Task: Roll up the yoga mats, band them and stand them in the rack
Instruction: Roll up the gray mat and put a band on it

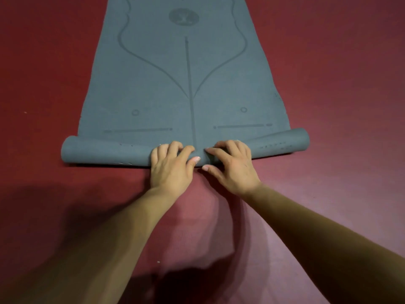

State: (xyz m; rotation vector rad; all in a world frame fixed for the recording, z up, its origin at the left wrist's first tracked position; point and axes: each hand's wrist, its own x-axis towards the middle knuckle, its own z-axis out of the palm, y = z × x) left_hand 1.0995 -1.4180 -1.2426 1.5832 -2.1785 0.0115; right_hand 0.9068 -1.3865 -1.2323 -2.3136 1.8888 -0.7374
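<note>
A blue-grey yoga mat [153,88] with printed alignment lines lies flat on the floor and runs away from me. Its near end is curled into a thin roll [105,153] that spans the mat's width. My left hand [171,167] and my right hand [232,165] sit side by side on the middle of the roll, fingers curled over its top and thumbs against its near side. Both hands grip the roll. The part of the roll under the hands is hidden. No band or rack is in view.
Dark red floor [339,84] surrounds the mat on all sides. My shadow falls across the floor near the bottom of the view.
</note>
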